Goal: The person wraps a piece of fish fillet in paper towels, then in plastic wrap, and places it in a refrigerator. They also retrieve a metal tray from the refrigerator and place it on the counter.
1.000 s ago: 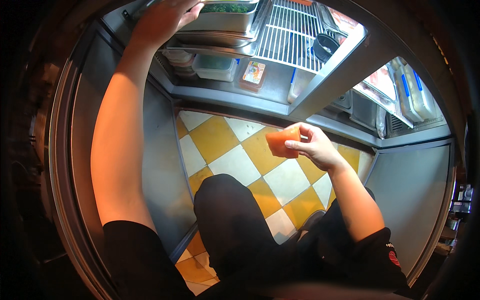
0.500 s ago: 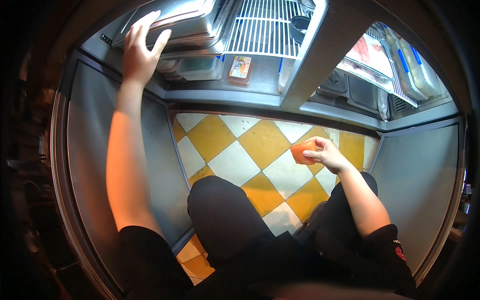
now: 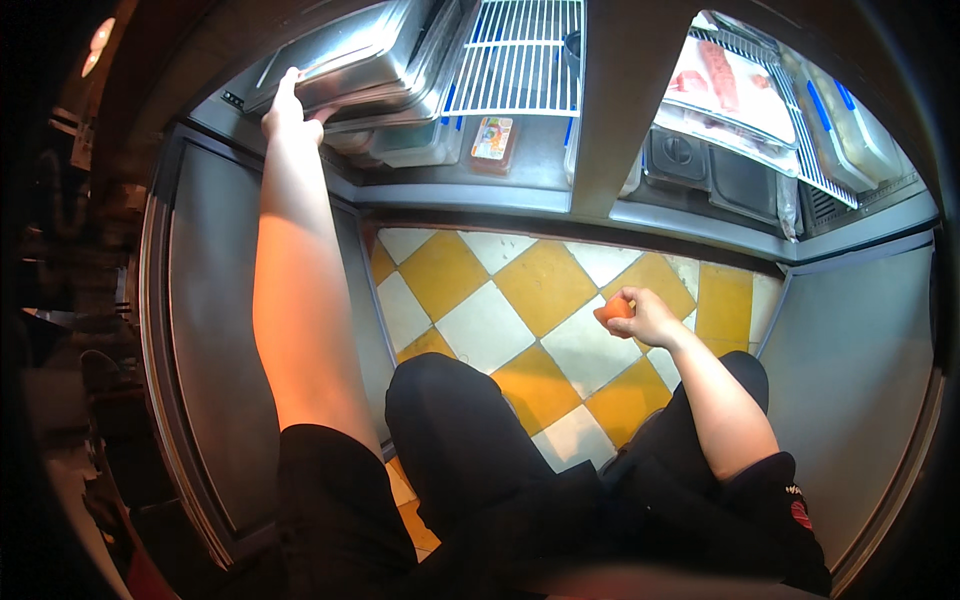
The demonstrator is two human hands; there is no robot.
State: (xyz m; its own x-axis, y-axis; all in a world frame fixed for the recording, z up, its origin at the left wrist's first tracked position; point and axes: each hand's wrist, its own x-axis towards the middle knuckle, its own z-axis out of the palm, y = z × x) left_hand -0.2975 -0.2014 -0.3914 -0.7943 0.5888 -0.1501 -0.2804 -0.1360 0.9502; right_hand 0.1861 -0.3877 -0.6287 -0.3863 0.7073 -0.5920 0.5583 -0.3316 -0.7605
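Stacked steel pans are set in the left bay of the refrigerator cabinet, and their near left corner is met by the left hand, though whether the rim is actually pinched there cannot be told. From that nearer hand the stack is extended forward and rightward, its far end being cut off by the view. Well apart, above the tiled floor, a small orange object is pinched between the right hand's thumb and fingers.

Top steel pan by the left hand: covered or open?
Covered: a flat, shiny metal lid spans the top steel pan, hiding any contents. The left hand is at the stack's near edge.
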